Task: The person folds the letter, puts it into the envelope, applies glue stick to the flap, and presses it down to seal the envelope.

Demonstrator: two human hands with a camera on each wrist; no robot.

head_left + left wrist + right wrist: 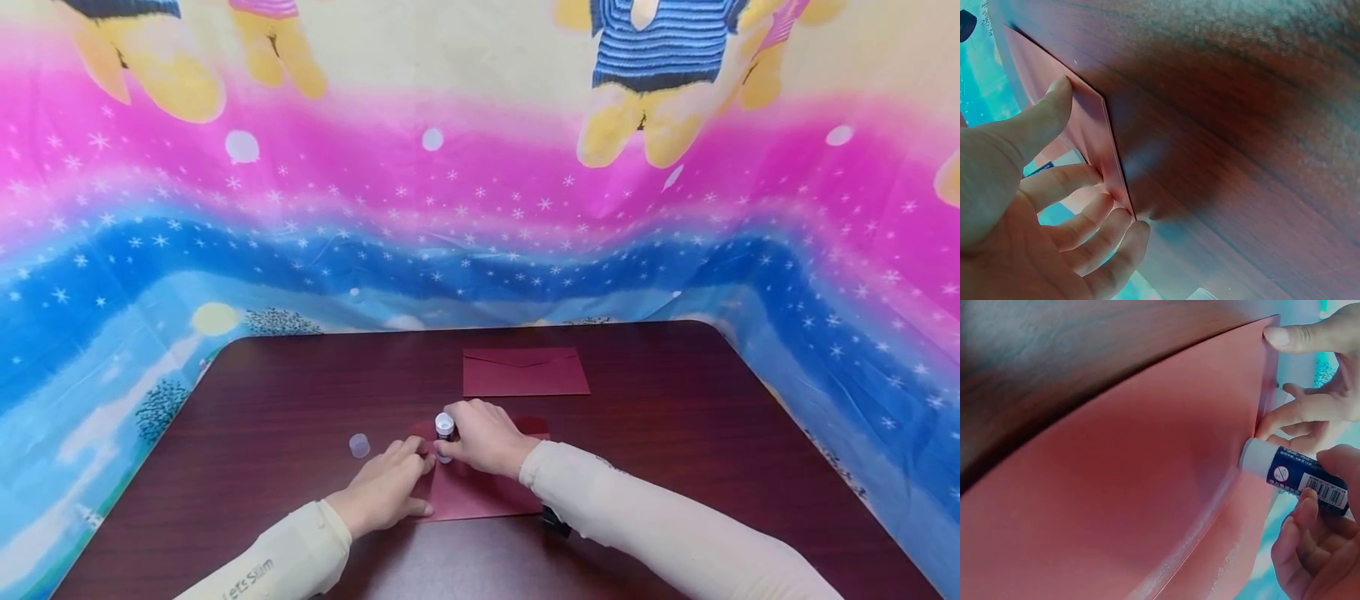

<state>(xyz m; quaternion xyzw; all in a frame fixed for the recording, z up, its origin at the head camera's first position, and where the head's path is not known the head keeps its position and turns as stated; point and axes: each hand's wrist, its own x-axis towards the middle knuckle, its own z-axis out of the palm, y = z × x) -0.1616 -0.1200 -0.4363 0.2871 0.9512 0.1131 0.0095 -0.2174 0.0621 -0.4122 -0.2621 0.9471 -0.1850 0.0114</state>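
A red envelope (487,496) lies on the table in front of me, its flap spread out at the far side. My right hand (483,435) grips a glue stick (1307,475) with a dark blue label, its white end down against the paper by the flap fold. Shiny streaks of glue (1172,565) run along that fold in the right wrist view. My left hand (386,483) rests on the envelope's left edge, thumb on the near corner and fingertips along the side. The glue stick's clear cap (360,445) stands left of the left hand's fingers.
A second red envelope (525,372) lies farther back, its flap folded down. The dark wooden table (285,400) ends at a printed cloth backdrop (480,208) on the back and sides.
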